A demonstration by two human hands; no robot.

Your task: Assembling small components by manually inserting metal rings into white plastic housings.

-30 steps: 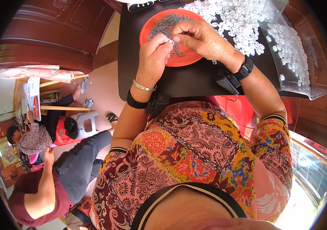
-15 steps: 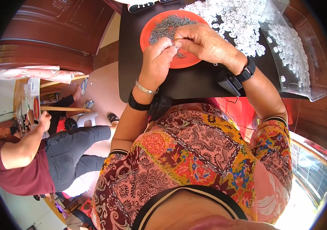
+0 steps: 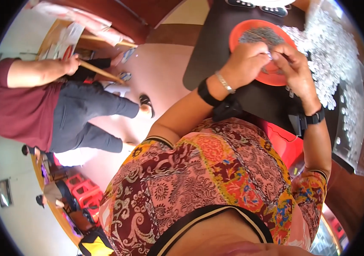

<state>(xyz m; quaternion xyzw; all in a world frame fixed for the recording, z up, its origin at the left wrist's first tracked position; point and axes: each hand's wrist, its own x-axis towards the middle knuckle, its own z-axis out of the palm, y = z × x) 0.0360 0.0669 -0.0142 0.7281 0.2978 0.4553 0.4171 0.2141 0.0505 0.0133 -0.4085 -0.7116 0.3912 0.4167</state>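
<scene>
Over a round orange-red plate [image 3: 234,37], both of my hands are close together, thumbs and fingers drawn in. My left hand [image 3: 247,64] pinches a small whitish piece [image 3: 269,56] at its fingertips. My right hand [image 3: 295,68] is closed at the fingertips beside it; whatever it may hold is too small and hidden to make out. A heap of thin grey pieces [image 3: 261,36] lies in the plate behind my fingers. To the right of my right hand spreads a large pile of small white, ring-like pieces [image 3: 329,55].
The dark table [image 3: 207,51] carries a clear plastic tray [image 3: 352,132] with more white pieces at the right. At the far edge lies a black-and-white item [image 3: 271,9]. A person in a maroon shirt [image 3: 24,106] stands at left, holding a wooden stick [image 3: 100,71]. Red stools [image 3: 83,190] stand behind.
The whole view has swung left, so table, plate and hands now appear further right. More floor and room show at left. My hands remain together above the plate.
</scene>
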